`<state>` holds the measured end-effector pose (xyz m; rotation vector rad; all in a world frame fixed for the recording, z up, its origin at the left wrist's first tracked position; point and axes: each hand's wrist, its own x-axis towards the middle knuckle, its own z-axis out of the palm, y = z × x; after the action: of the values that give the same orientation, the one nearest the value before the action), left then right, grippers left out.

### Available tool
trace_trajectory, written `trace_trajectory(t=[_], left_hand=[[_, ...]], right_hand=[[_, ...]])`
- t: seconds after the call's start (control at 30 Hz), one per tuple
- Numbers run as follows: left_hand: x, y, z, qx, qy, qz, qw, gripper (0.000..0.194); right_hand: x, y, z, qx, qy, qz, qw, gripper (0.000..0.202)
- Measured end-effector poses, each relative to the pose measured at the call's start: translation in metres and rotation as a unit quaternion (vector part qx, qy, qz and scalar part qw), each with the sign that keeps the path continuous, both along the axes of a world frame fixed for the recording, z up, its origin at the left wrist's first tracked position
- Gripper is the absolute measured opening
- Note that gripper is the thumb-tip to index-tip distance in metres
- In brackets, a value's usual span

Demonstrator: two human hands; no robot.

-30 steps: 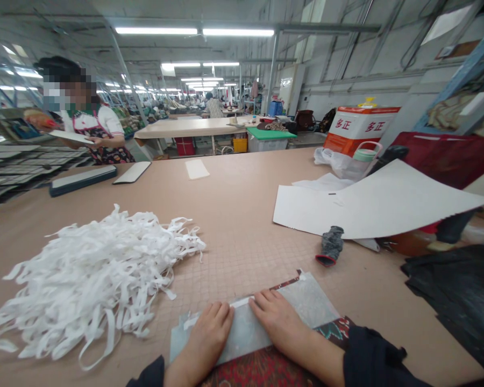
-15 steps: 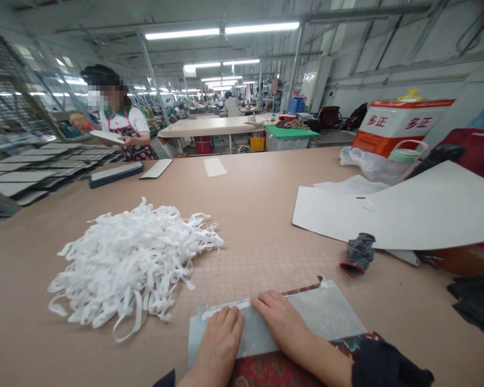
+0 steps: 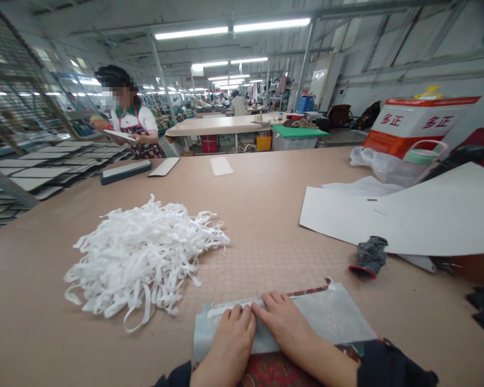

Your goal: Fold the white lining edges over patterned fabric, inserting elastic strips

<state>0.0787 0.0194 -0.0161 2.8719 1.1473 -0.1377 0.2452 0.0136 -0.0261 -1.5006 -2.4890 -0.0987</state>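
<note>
My left hand lies on a pale, translucent sheet at the front of the table, its fingertips on a narrow white strip along the far edge. Close beside it, my right hand rests on the same sheet, fingers extended forward and thumb near the left fingertips. Both hands are open and press downward. Dark red patterned fabric shows below the sheet, and a thin band of it shows along the far edge. My palms and forearms hide part of the sheet.
A heap of white fabric strips lies to the left. On the right are a grey knitted cuff with red trim and a large white board. Padded panels sit at the far left, near a co-worker holding a board.
My left hand has slid slightly right along the white strip, closing the gap to my right thumb. The whole view has shifted a little, so things appear further right.
</note>
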Motion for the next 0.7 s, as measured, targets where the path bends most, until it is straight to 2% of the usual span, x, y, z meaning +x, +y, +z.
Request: trace_trajectory(t=[0.13,0.33,0.43,0.53,0.7], left_hand=[[-0.007,-0.006,0.005,-0.012,0.003,0.035,0.999,0.043],[-0.041,-0.011,0.009,-0.039,0.023,0.082,0.996,0.044],[-0.049,-0.013,0.009,-0.037,0.033,0.103,0.993,0.047],[-0.048,-0.012,0.012,-0.030,0.038,0.110,0.993,0.047],[-0.043,0.009,0.030,-0.040,0.021,0.101,0.994,0.034]], right_hand=[[-0.001,-0.001,-0.004,0.016,0.003,0.010,1.000,0.031],[0.018,-0.007,-0.015,0.005,0.025,0.010,1.000,0.035],[0.027,-0.012,-0.019,0.018,0.034,0.002,0.999,0.037],[0.029,-0.013,-0.010,-0.005,0.032,-0.010,0.999,0.034],[0.032,0.003,0.020,-0.127,0.042,-0.010,0.991,0.021]])
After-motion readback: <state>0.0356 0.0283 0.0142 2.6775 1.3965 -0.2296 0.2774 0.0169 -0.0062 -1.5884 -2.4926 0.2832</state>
